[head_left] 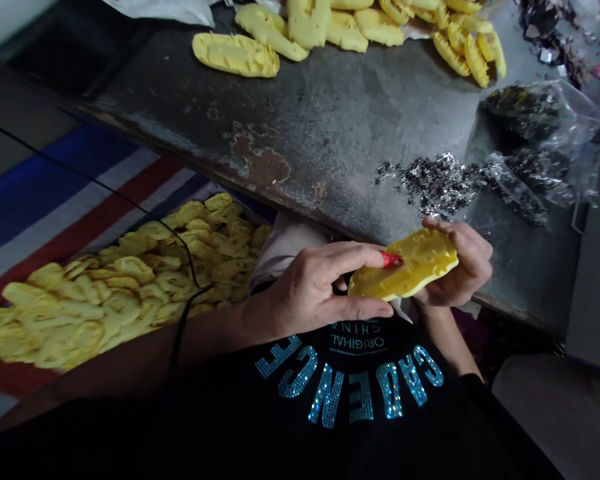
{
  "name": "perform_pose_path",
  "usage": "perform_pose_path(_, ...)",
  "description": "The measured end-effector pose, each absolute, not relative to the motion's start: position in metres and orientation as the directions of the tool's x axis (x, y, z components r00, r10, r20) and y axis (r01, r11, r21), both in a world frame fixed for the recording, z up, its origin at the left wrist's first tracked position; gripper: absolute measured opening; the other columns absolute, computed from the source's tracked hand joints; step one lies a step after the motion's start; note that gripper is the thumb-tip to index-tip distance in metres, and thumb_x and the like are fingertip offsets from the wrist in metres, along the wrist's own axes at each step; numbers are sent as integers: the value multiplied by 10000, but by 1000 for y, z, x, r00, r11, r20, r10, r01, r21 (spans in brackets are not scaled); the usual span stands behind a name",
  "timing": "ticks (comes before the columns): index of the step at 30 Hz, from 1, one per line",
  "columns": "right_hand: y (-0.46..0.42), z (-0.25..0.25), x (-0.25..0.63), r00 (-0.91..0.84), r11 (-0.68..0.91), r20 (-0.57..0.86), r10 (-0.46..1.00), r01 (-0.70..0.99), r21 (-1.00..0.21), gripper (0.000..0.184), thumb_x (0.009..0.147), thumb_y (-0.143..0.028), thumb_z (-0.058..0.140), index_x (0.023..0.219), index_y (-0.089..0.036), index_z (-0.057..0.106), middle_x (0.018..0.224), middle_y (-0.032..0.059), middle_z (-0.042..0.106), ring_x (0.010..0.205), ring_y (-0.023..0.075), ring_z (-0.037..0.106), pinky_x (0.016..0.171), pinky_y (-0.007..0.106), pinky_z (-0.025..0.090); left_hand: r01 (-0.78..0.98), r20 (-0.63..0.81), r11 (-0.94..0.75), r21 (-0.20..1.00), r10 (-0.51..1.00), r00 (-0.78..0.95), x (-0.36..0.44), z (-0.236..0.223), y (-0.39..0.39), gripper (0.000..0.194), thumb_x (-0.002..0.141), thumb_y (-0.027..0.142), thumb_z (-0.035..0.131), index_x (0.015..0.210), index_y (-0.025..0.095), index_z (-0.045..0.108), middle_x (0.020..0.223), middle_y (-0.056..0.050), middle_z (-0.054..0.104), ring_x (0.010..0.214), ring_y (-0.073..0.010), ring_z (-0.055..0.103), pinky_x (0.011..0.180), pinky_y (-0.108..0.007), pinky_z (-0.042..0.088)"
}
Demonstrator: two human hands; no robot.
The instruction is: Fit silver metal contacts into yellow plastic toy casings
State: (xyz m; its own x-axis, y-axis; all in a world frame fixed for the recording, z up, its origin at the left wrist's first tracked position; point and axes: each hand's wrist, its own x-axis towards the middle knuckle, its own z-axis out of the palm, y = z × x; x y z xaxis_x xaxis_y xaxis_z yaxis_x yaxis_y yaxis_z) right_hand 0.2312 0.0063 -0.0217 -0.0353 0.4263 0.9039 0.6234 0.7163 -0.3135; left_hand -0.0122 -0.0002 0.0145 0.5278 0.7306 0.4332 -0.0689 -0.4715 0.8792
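Note:
Above my lap, a yellow moulded shell piece [411, 261] with small raised pegs is tilted between both hands. My right hand [463, 260] grips its right end, fingers wrapped around from behind. My left hand [325, 283] pinches the left part, thumb along the lower edge. The left index finger has a red covering [391, 259] at its tip and presses on the piece's upper face. Whether something small sits under that fingertip is hidden. Just beyond the hands, a pile of small shiny metal parts [437, 183] lies on the grey table [330, 113].
More yellow shell pieces [235, 55] lie along the table's far side. Clear plastic bags [540, 147] of dark parts stand at right. Below left, a heap of yellow pieces [120, 287] fills a striped sheet [80, 200]. A black cord [105, 188] crosses over it.

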Motion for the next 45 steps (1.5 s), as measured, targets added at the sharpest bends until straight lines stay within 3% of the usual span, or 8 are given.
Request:
perform_pose_path(6,12,-23,229,-97,748,868,487,560,-357,632,1044,-650,615,1624,-427,498,1257,79,649,1104,309,753,930,576,719,-2,394,-446,895,788,474,-16,8,1,441,874,374,949,1132,207,633,1359,-143,804,1008,-184,818,709,-220,603)
perform_pose_path(11,38,15,227,-433,695,565,703,585,-417,823,979,-397,814,1695,-393,408,1509,134,655,1366,359,677,1059,573,669,286,211,-264,921,956,203,-75,-35,-13,743,802,440,964,1348,259,494,1467,-193,735,1218,-305,799,833,-337,679)
perform_pose_path(17,157,39,218,-582,732,455,674,607,-308,344,1016,-315,749,1356,-281,707,1208,90,776,1012,256,771,888,423,660,662,157,-17,749,976,-152,-184,-90,-43,624,769,416,947,1277,271,615,1275,-120,802,1140,-376,801,809,-425,674)
perform_pose_path(22,270,4,139,-646,692,250,722,666,-279,276,911,-175,802,1184,-187,766,1146,111,768,1043,258,724,982,418,605,810,22,194,553,969,-247,-208,-100,-49,501,905,502,815,1343,288,704,1696,-115,568,1489,-466,604,1003,-520,648)
perform_pose_path(28,326,-26,55,-574,628,257,778,697,-346,349,984,-467,814,1070,-146,707,1184,127,759,1016,175,660,990,330,557,437,61,82,895,951,-302,-175,-81,-27,357,975,412,777,1277,228,735,1596,-141,641,1336,-329,732,996,-429,680)
perform_pose_path(35,261,9,107,-537,512,185,823,560,-651,522,1011,-717,659,928,-205,716,780,3,699,673,109,584,668,269,506,155,64,-22,988,960,-274,-144,-43,21,459,1057,479,679,1407,181,671,1472,-170,717,1041,-217,808,771,-305,718)
perform_pose_path(39,185,29,162,-507,67,-77,859,261,-963,519,893,-713,820,925,-199,761,671,-20,686,579,106,600,545,238,487,-100,41,-57,993,987,-153,-113,-26,57,673,974,475,793,1557,221,573,1526,-179,683,977,-193,813,639,-232,692)
perform_pose_path(45,75,11,194,-331,-306,-236,913,-175,-936,465,828,-602,939,963,-227,699,699,-12,761,571,104,665,522,183,506,-254,-136,194,947,964,230,-44,-17,58,720,895,478,882,1492,168,624,1408,-184,751,980,-221,817,637,-249,702)
